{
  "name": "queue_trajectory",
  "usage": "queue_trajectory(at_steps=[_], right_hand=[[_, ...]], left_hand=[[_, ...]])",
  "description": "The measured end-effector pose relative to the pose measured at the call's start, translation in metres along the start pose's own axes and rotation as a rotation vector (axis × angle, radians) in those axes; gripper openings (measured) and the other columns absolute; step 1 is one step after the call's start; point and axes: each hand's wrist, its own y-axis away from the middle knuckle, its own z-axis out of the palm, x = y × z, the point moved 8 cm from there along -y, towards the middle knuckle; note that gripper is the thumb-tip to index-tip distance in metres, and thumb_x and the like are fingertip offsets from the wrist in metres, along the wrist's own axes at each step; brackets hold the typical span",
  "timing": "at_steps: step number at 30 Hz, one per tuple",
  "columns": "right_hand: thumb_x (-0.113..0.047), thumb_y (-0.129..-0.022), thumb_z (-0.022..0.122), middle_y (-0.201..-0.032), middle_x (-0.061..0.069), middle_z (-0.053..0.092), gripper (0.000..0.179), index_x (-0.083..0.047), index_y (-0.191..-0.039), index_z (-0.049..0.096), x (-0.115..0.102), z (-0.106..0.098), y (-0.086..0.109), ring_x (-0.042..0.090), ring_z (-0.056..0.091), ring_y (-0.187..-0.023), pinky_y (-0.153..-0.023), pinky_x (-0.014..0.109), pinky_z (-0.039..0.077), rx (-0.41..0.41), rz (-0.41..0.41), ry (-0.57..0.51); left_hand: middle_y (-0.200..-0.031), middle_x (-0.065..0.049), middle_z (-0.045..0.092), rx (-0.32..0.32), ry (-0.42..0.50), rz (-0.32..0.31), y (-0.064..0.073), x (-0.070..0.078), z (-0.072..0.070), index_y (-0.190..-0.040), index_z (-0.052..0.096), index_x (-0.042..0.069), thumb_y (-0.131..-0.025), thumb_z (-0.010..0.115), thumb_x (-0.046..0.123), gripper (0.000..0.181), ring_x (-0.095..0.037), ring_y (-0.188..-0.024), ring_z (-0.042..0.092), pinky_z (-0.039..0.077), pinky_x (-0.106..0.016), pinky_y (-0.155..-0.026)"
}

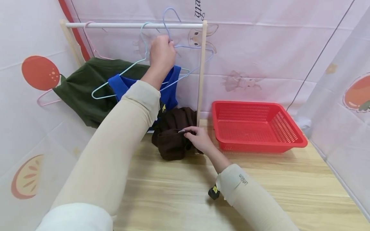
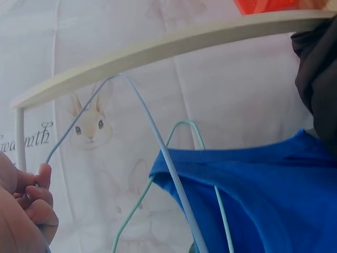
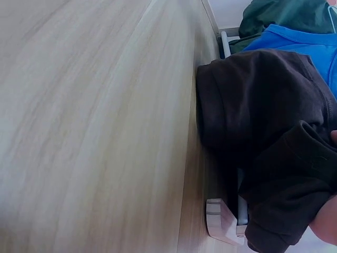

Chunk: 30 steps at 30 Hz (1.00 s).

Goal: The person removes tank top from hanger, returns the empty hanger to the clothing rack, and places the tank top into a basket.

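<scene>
My left hand (image 1: 162,54) grips a lavender hanger (image 2: 181,197) just below its hook, close to the rack's top bar. Low by the rack's right post, my right hand (image 1: 199,138) pinches the edge of a bunched dark brown garment (image 1: 173,147). In the right wrist view, folds of this garment (image 3: 263,95) spread beside the rack's base, and only part of the right hand (image 3: 324,221) shows. A blue garment (image 2: 253,163) hangs on a mint-green hanger (image 1: 103,97) behind my left arm. To the left, a dark green garment (image 1: 86,80) hangs on a pink hanger (image 1: 44,104).
The rack's white top bar (image 1: 124,25) runs between wooden posts. A red perforated basket (image 1: 260,148) stands on the wooden table (image 1: 173,192) to the right of the rack. Printed curtains (image 1: 260,48) surround the table. A small black device (image 1: 214,193) sits by my right sleeve.
</scene>
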Motion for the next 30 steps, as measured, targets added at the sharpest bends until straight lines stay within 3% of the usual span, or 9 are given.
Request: queue_trajectory(at_steps=[10,17,20,26,30], right_hand=[[-0.011,-0.090,0.065,-0.099,0.006,0.072,0.017,-0.010,-0.103,0.076,-0.001,0.001,-0.002,0.018,0.053,-0.087,-0.072,0.027,0.044,0.000,-0.007,0.000],[-0.009,-0.090,0.065,-0.099,0.006,0.072,0.017,-0.009,-0.104,0.075,-0.001,0.005,-0.003,0.019,0.053,-0.088,-0.076,0.028,0.043,-0.006,-0.022,0.009],[-0.010,-0.091,0.065,-0.098,0.006,0.072,0.017,-0.009,-0.104,0.075,0.000,0.007,-0.003,0.019,0.052,-0.088,-0.076,0.029,0.043,-0.009,-0.017,0.009],[-0.011,-0.091,0.065,-0.101,0.006,0.072,0.017,-0.009,-0.104,0.075,0.000,0.009,-0.004,0.018,0.053,-0.090,-0.079,0.029,0.044,-0.009,-0.016,0.009],[-0.011,-0.091,0.064,-0.102,0.007,0.072,0.017,-0.009,-0.104,0.075,-0.001,0.009,-0.005,0.019,0.054,-0.091,-0.081,0.029,0.044,-0.008,-0.022,0.013]], left_hand=[[-0.117,-0.006,0.069,-0.018,0.000,0.001,-0.001,0.008,0.009,-0.119,0.068,0.011,-0.105,0.042,0.026,0.033,-0.020,-0.104,0.061,0.047,-0.032,-0.088],[-0.120,-0.006,0.068,-0.049,0.024,-0.027,-0.002,0.002,0.010,-0.124,0.066,0.012,-0.106,0.041,0.026,0.035,-0.019,-0.103,0.061,0.048,-0.031,-0.086],[-0.119,-0.005,0.068,-0.078,0.010,-0.032,-0.002,-0.002,0.013,-0.118,0.068,0.011,-0.106,0.041,0.027,0.034,-0.018,-0.102,0.060,0.048,-0.031,-0.085],[-0.095,-0.002,0.058,-0.148,-0.042,-0.019,-0.002,-0.011,0.023,-0.083,0.055,0.011,-0.105,0.041,0.027,0.030,-0.017,-0.089,0.054,0.043,-0.029,-0.074],[-0.108,-0.003,0.062,-0.161,-0.077,-0.007,-0.003,-0.015,0.022,-0.095,0.061,0.012,-0.105,0.041,0.027,0.027,-0.018,-0.096,0.056,0.045,-0.030,-0.079]])
